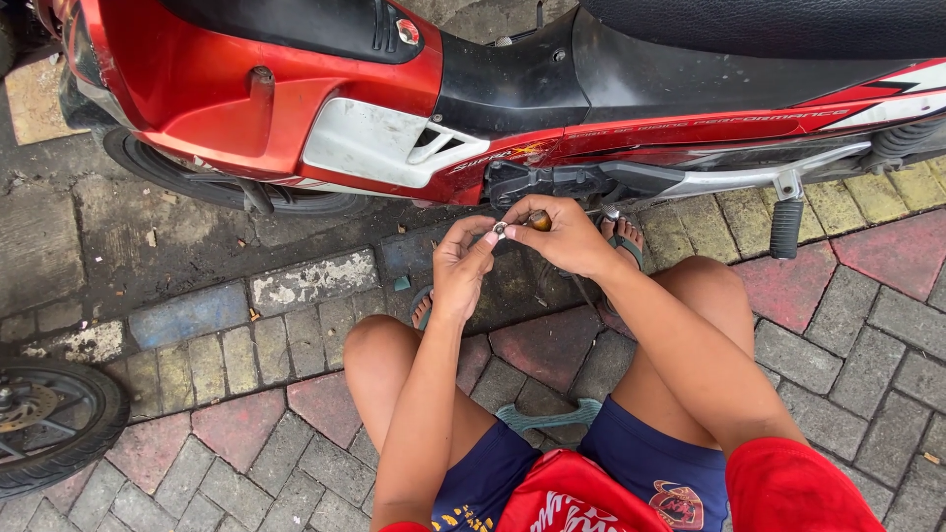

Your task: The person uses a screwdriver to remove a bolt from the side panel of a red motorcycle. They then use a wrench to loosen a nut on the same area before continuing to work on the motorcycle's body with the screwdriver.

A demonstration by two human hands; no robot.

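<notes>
Bare knees frame both hands just below the red motorcycle (pixel 296 89): left hand (pixel 461 258) pinches a small round silver metal nut (pixel 500 230), right hand (pixel 560 234) grips a brown-handled tool (pixel 539 221). Nut seems light, stiff, slippery; best pinched by its rim.

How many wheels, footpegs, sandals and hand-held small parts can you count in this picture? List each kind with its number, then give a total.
Wheels: 2 (motorbike front wheel, loose wheel)
Footpegs: 1 (black footpeg)
Sandals: 2 (left sandal, right sandal)
Hand-held small parts: 2 (silver nut in left hand, brown piece in right hand)
Total: 7
</notes>
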